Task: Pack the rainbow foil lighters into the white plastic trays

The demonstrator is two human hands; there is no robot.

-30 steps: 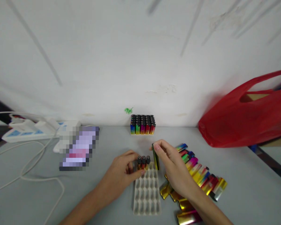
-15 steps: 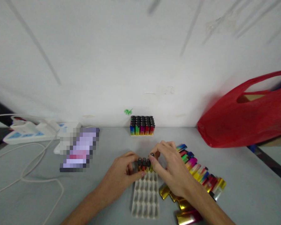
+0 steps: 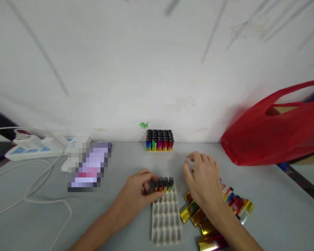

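Several black-topped lighters [image 3: 166, 182] stand in a row at the far end of a pale tray [image 3: 166, 218] with rows of hollow slots. My left hand [image 3: 140, 190] is closed around the left end of that row, thumb in front of the lighters and fingers behind, close to the tray's corner. My right hand [image 3: 202, 177] is over the loose pile to the right, thumb and fingers apart. Shiny gold and multicoloured lighters [image 3: 209, 228] lie beneath and beside it, partly hidden by the hand and forearm.
A block of upright colourful lighters [image 3: 159, 141] stands against the wall. At left are a phone [image 3: 92, 162], a white power strip [image 3: 42, 148] and loose white cables [image 3: 48, 200]. A red bag [image 3: 272, 129] sits at the right.
My right hand has let go of the right-end lighter and moved right over the pile. That lighter now stands in the row. The tray's near end has swung slightly right.
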